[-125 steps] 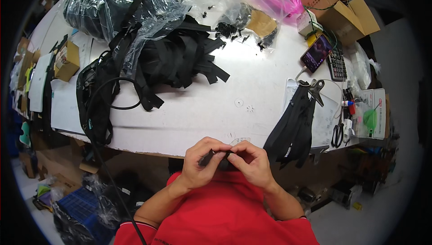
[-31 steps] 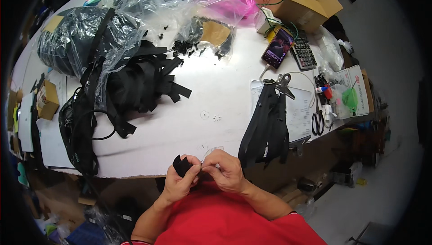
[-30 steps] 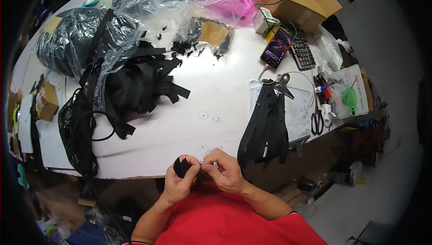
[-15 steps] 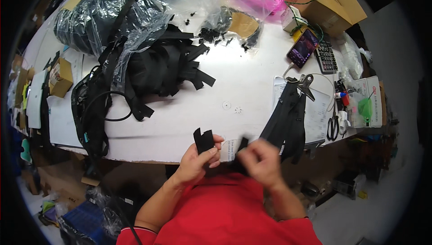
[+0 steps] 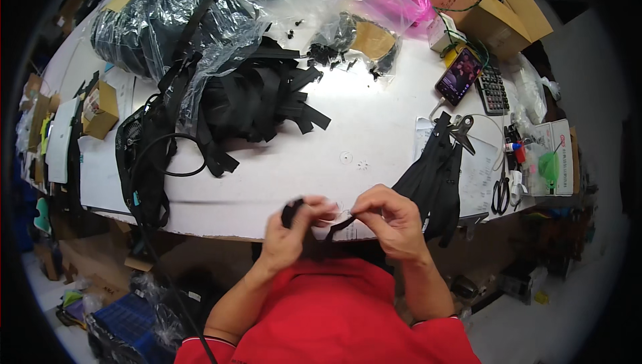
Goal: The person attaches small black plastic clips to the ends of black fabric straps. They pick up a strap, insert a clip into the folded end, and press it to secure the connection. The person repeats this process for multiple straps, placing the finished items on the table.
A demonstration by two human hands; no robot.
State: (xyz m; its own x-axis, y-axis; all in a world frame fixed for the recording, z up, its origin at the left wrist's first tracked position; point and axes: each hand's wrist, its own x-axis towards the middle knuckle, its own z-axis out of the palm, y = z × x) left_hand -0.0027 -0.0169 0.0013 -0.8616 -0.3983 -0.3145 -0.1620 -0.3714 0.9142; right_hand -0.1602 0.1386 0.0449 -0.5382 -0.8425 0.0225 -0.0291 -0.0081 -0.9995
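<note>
One black strip (image 5: 340,225), likely light, limp, best held near its end, sits pinched in the right hand (image 5: 394,223), the blurred left hand (image 5: 287,233) curled around black webbing (image 5: 291,213).

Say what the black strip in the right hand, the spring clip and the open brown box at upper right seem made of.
Black strip: probably fabric tape, matte, bending softly; any weave is too small to see. Spring clip: likely metal, with greyish sheen. Open brown box: cardboard, dull, with stiff folded flaps.

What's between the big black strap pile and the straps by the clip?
The head view shows just white table with two small round marks between the pile and the straps.
</note>
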